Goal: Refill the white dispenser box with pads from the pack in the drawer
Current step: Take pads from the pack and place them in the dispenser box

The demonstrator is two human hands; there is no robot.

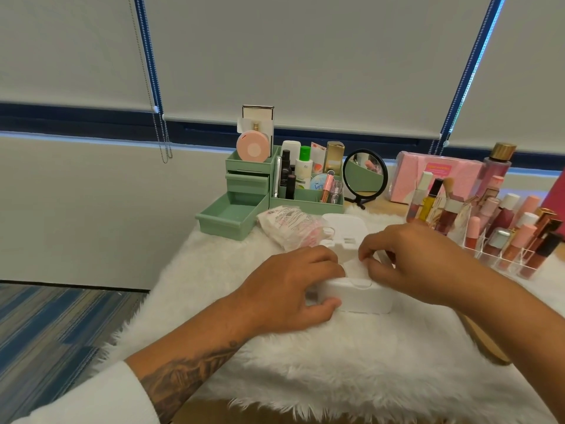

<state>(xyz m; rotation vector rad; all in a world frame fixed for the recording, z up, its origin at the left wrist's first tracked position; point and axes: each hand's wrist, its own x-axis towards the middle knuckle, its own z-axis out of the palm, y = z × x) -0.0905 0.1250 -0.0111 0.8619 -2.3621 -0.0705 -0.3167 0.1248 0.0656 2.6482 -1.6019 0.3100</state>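
The white dispenser box (357,296) lies on the white fur rug, its lid (345,226) swung open toward the back. My left hand (290,283) grips the box's left end. My right hand (409,261) pinches white pads (356,266) at the box's open top. A clear plastic pack of pads (289,226) lies just behind the box, beside the pulled-out green drawer (227,217). The drawer looks bare inside.
A green organiser (305,179) with bottles stands at the back, a round black mirror (365,175) and a pink box (437,175) to its right. A clear rack of lip products (501,237) sits close on the right. The table edge drops off at left.
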